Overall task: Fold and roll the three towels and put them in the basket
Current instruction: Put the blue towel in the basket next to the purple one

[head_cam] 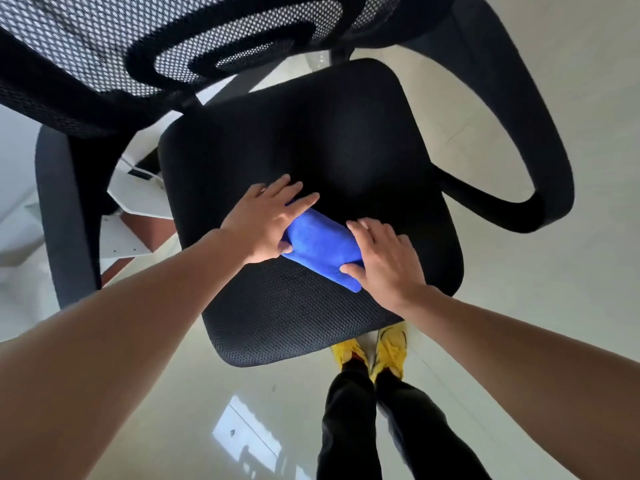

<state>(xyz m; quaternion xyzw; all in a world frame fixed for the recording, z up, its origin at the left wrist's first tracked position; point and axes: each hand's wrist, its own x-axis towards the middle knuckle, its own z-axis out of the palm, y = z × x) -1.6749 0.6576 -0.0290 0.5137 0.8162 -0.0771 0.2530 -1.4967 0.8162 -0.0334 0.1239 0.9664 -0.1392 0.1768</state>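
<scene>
Towel [320,244]: one blue towel is seen, rolled into a short bundle and laid at a slant on the middle of the seat, held between two hands.
Left hand [268,225]: laid flat over the roll's far-left end, fingers straight and spread, thumb set against its near edge; nothing is gripped.
Right hand [384,258]: pressed on the near-right end, fingers extended, thumb touching the roll's near edge.
Seat [311,150]: one black mesh cushion, by which the towel is borne.
Backrest [104,46]: one, of black-and-white mesh.
Armrests [540,168]: two are counted, one at each side.
Shoes [389,351]: two yellow ones, placed on the glossy floor [519,306].
</scene>
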